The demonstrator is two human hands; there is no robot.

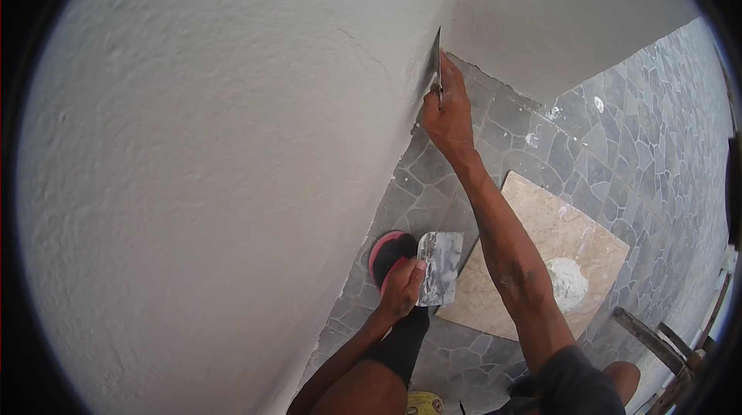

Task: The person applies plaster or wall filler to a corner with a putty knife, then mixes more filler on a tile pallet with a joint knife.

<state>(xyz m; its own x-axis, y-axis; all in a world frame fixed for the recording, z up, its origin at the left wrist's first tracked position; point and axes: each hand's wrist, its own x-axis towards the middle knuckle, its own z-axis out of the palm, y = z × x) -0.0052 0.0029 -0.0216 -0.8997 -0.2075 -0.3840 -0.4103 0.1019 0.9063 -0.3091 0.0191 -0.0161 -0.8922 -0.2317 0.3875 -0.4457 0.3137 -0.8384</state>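
Note:
My right hand (450,117) reaches forward, closed around a putty knife (437,59). Its thin blade is seen nearly edge-on, right at the white wall (232,144) near the inside corner. Lower down, my left hand (402,289) grips a wide scraper (440,268) whose flat metal face is smeared with white putty. The scraper is held beside the wall's foot, above my shoe. On the floor under my right forearm lies a beige tile (533,202) bearing a mound of white putty (568,284), partly hidden by the arm.
A second wall face (564,21) meets the first at the corner and ends at a lower edge. Grey stone-patterned flooring (618,141) carries white putty spots. Wooden pieces (653,341) stand at the right. My black and pink shoe (379,256) is close to the wall.

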